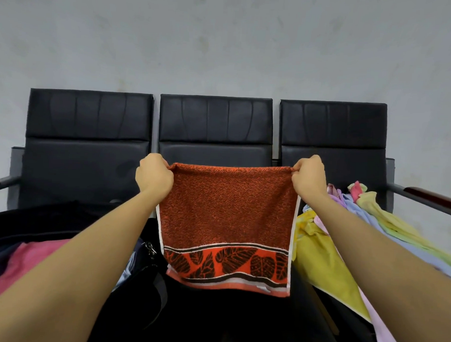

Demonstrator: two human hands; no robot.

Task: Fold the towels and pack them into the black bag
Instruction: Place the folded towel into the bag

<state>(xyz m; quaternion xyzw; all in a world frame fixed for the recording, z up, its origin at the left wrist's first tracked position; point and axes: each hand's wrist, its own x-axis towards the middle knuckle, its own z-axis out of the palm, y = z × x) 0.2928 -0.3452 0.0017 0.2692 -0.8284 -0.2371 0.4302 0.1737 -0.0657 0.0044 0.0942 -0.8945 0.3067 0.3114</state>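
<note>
Orange-red terry, nubby and speckled with dark flecks, fills the middle of my view: the towel hangs flat in the air in front of the centre seat, doubled over so its top edge is a soft fold. Near its lower edge runs a band of black leaf shapes on bright orange, framed by white and black stripes, with narrow white selvedge down both sides. My left hand has its fingers curled tight over the upper left corner, and my right hand pinches the upper right corner between thumb and bent fingers, so the cloth is stretched taut between them. Below and to the left sits the black bag, soft-sided, with a small metal zip pull showing; a pink towel lies inside it, though I can't quite tell where the bag's rim ends against the dark seat. On the right seat lies a loose pile of towels, pale yellow, lilac, light blue and pink, rumpled and overlapping. Behind everything stand three black padded chair backs, smooth and creased, against a grey wall.
</note>
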